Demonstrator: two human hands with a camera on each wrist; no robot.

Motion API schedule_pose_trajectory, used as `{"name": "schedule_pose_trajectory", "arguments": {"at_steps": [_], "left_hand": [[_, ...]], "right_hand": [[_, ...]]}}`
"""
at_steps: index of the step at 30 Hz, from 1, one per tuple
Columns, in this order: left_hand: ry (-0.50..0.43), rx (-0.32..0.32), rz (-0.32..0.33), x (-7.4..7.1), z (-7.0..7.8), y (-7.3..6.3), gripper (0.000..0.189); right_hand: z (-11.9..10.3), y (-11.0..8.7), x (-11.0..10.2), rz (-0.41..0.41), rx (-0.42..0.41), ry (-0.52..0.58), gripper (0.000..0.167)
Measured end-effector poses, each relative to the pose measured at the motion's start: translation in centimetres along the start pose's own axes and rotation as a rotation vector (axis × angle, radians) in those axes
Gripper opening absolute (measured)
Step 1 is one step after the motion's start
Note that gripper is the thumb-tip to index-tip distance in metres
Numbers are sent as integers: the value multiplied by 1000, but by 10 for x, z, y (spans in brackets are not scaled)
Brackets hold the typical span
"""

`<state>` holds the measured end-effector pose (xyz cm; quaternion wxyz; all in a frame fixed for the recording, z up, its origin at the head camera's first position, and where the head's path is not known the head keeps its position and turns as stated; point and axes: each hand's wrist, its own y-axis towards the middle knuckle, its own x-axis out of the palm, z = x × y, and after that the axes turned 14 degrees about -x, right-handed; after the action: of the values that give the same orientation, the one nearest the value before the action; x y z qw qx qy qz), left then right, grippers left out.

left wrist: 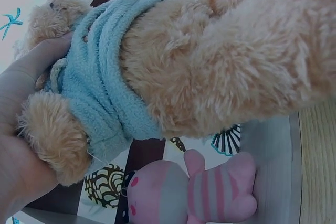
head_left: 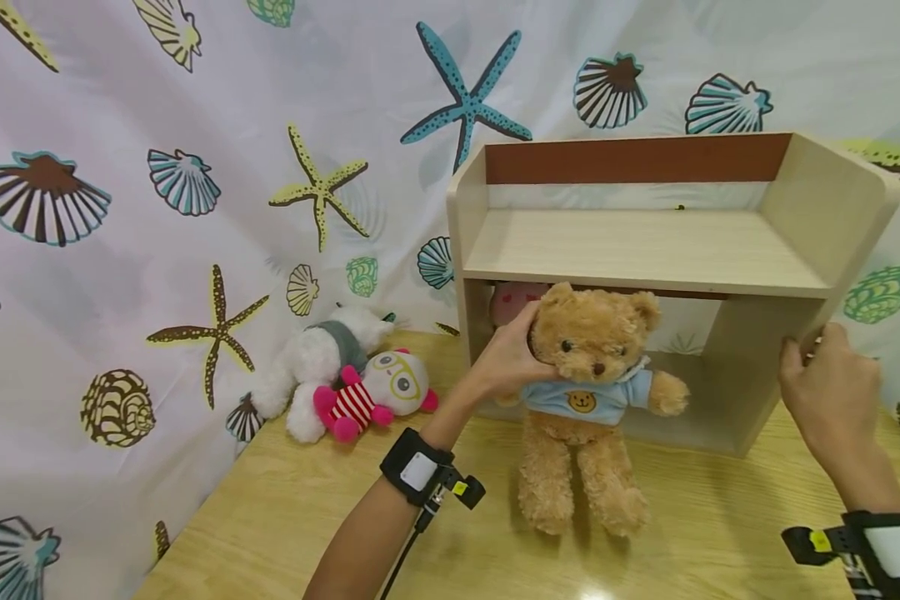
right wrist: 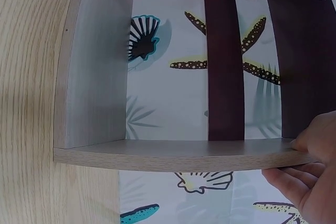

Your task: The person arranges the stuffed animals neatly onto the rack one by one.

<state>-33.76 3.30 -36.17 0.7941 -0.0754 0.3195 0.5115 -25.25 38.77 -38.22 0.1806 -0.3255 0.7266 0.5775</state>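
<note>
A brown teddy bear [head_left: 570,433] in a light blue hoodie is upright in front of the wooden shelf [head_left: 645,250]. My left hand [head_left: 512,354] grips it round the neck and upper body from the side. In the left wrist view the bear's furry belly and legs [left wrist: 231,61] fill much of the picture. My right hand [head_left: 832,400] holds the front edge of the shelf's right side panel, with fingers on one face and thumb on the other, as the right wrist view shows. Behind the bear, a pink striped plush toy [left wrist: 220,187] is inside the lower compartment.
Left of the shelf, a white plush toy [head_left: 300,371] leans at the curtain, with a pink-and-white panda plush [head_left: 378,392] lying against it. All stand on a wood-grain table [head_left: 270,517]. A curtain [head_left: 195,83] printed with shells and starfish hangs behind.
</note>
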Motion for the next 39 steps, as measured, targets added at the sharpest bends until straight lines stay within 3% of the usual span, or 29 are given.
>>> {"name": "schedule_pose_trajectory", "arguments": {"at_steps": [14,39], "left_hand": [[-12,44,-24,15,8,10,88],[-66,58,-38,36,14,24,87]], "right_hand": [[3,0,-4,52,-44,47,24],[3,0,-3,14,-9,43,24]]}}
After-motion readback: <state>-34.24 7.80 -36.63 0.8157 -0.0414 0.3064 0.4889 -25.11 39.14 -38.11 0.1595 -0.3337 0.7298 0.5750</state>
